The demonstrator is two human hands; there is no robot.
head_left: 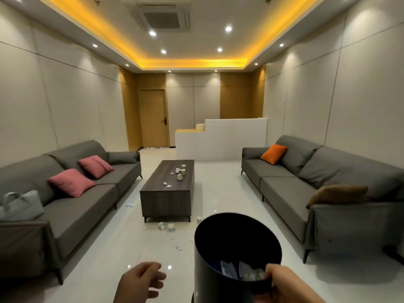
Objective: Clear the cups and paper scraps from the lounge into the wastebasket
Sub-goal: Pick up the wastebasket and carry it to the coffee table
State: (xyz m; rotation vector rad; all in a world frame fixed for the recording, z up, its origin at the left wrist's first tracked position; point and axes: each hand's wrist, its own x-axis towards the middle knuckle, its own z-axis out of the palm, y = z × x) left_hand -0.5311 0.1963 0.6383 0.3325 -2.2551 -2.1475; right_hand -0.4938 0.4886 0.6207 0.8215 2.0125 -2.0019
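My right hand (284,285) grips the near rim of a black wastebasket (204,259), held up in front of me with crumpled paper inside. My left hand (142,281) hangs free beside it, fingers loosely curled and holding nothing. Ahead, the dark wooden coffee table (157,197) carries three white cups (182,171), one tipped over, and paper scraps (167,184). On the floor before the table lie more cups (166,226), one more cup (199,219) near the basket rim, and paper scraps (178,247). Another scrap (129,204) lies left of the table.
A grey sofa (76,206) with two pink cushions and a grey bag (20,206) lines the left wall. A grey sofa (306,193) with orange and brown cushions lines the right. A white counter (220,138) and a door (154,119) stand at the far end.
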